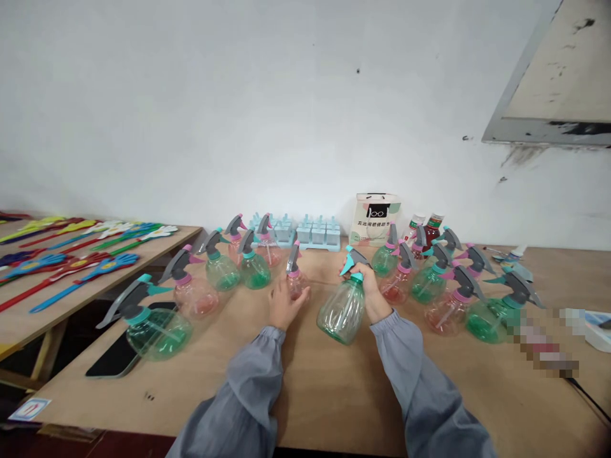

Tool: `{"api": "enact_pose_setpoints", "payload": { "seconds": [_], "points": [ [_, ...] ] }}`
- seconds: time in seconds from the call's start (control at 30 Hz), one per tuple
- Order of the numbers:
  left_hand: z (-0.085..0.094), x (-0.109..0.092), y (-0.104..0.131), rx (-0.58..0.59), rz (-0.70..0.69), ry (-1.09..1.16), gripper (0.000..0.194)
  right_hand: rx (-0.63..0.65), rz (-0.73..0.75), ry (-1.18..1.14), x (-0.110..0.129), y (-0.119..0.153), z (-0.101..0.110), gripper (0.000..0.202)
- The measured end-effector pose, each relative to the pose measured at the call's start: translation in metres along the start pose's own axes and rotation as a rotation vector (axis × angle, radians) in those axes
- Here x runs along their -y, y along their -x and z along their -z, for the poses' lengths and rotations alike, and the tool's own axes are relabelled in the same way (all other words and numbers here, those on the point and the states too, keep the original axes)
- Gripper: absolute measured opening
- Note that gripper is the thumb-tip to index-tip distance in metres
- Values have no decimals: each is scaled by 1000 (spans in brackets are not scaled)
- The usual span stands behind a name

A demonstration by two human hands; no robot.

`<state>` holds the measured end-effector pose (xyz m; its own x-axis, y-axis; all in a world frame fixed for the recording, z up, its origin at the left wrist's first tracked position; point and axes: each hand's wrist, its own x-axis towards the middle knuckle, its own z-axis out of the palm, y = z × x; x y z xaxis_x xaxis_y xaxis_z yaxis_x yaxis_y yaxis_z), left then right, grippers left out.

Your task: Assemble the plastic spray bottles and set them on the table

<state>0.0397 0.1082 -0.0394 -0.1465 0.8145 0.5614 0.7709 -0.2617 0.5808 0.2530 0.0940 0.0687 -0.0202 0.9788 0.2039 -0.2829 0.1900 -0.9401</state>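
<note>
My right hand [370,289] is closed round the neck of a green spray bottle [341,312] with a grey and turquoise trigger head. That bottle is tilted, and its bottom seems to be off the table. Just to the left, my left hand [284,302] has its thumb and fingers round the body of a pink spray bottle [296,280]. This pink bottle looks upright, with its grey and pink head above my fingers. Part of its body is hidden by the hand.
Several pink and green spray bottles stand at left [195,296] and right [443,312]. A phone [107,359] lies under a left bottle. Light blue moulds [317,235], a paper bag [365,226] and bottles line the wall. Hand-shaped clappers [109,267] cover another table.
</note>
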Motion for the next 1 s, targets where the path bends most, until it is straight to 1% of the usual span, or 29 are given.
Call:
{"api": "enact_pose_setpoints", "payload": {
  "seconds": [0.17,0.23,0.3,0.4,0.47,0.57,0.67,0.73,0.8,0.9,1.0],
  "points": [
    [0,0,0,12,3,7,75,-11,-37,3,2,9,-1,14],
    [1,-1,0,10,4,11,75,-74,-19,42,2,17,0,18],
    [1,-1,0,8,6,14,75,-158,26,91,3,27,5,24],
    [1,0,1,16,11,15,77,-304,134,189,9,47,28,22],
    [1,0,0,17,6,20,77,-432,253,310,16,62,49,17],
    [0,1,-1,8,0,25,77,-591,412,533,25,83,82,19],
    [0,0,-1,10,12,23,77,-702,469,648,28,96,106,23],
    [0,-1,-1,17,20,24,77,-747,475,668,27,99,115,26],
    [1,-1,-1,19,22,22,77,-768,461,667,24,99,120,29],
    [1,-1,-1,15,21,14,76,-795,447,664,20,93,123,32],
    [1,0,-1,7,20,11,75,-817,475,689,16,88,124,34]
  ]
}}
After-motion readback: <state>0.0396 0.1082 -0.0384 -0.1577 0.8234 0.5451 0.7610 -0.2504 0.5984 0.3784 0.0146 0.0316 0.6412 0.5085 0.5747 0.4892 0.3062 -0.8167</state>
